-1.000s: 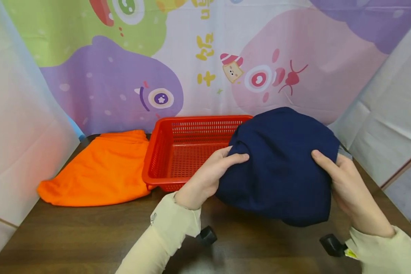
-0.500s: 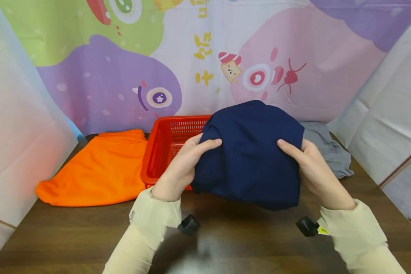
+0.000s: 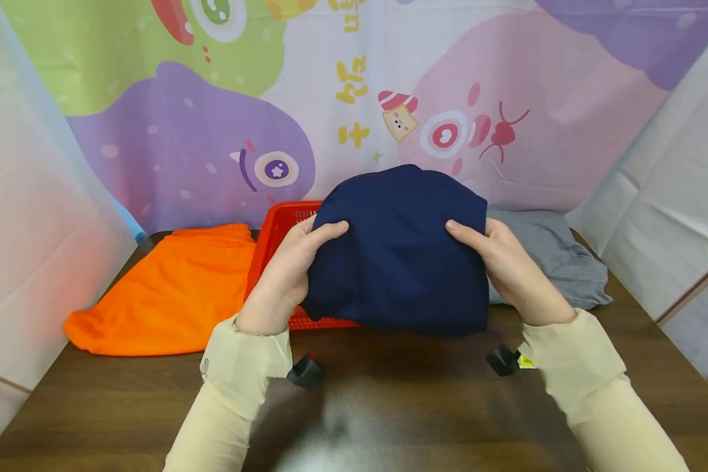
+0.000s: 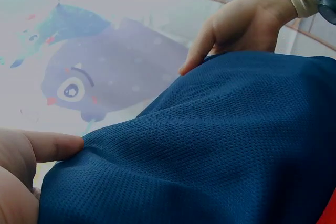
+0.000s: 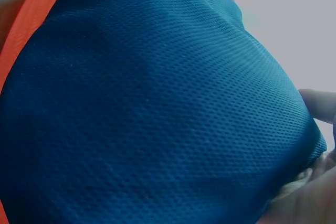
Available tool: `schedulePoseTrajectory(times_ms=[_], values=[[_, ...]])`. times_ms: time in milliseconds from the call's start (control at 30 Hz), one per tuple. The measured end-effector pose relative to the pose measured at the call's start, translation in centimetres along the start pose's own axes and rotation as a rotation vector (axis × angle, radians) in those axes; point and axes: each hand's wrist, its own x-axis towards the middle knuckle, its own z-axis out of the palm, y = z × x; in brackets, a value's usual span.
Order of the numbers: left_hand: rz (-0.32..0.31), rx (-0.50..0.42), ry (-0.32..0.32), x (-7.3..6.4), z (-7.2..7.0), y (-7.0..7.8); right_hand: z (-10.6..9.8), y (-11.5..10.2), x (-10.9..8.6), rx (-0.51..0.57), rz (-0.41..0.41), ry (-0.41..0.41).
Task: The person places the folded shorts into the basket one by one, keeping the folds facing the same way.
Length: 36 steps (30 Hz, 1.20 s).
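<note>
A folded navy-blue cloth [image 3: 398, 255] with a fine mesh weave hangs between both hands, in front of the red basket. My left hand [image 3: 283, 269] grips its left side, thumb on the near face and the other fingers behind. On the opposite side my right hand [image 3: 516, 269] holds the cloth the same way, thumb pointing inward. In the left wrist view the fabric [image 4: 210, 135] slopes down from the right hand [image 4: 236, 27] toward the left thumb [image 4: 58, 146]. The fabric [image 5: 152, 103] fills most of the right wrist view.
The red plastic basket [image 3: 271, 229] stands at the back of the wooden table [image 3: 401, 400], mostly hidden by the cloth. Left of it lies a folded orange garment [image 3: 171, 295]; to the right, a grey folded garment [image 3: 549, 255]. A printed curtain [image 3: 354, 98] hangs behind.
Both hands have carried the navy cloth leftward and slightly up, from the right side to in front of the basket. The grey garment has come into view behind it.
</note>
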Motion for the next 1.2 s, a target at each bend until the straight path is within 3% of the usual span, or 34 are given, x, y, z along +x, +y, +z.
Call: schedulePoseTrajectory(times_ms=[200,400,533,767,1200], values=[[0.018,-0.013,0.007,0.3,-1.1,0.5,0.3,-0.5,1.4,-0.078,0.031,-0.029],[0.036,-0.093,-0.01,0.7,-1.8,1.1,0.1,-1.3,2.7,-0.113,0.029,-0.059],[0.042,-0.115,-0.018,1.0,-2.3,1.4,0.2,-1.9,3.7,-0.134,0.025,-0.037],[0.044,-0.068,-0.023,1.7,-3.1,1.7,0.6,-2.5,5.2,-0.236,0.028,0.019],[0.001,-0.018,0.077,3.2,-5.5,0.0,1.6,0.3,7.7,-0.251,0.096,-0.039]])
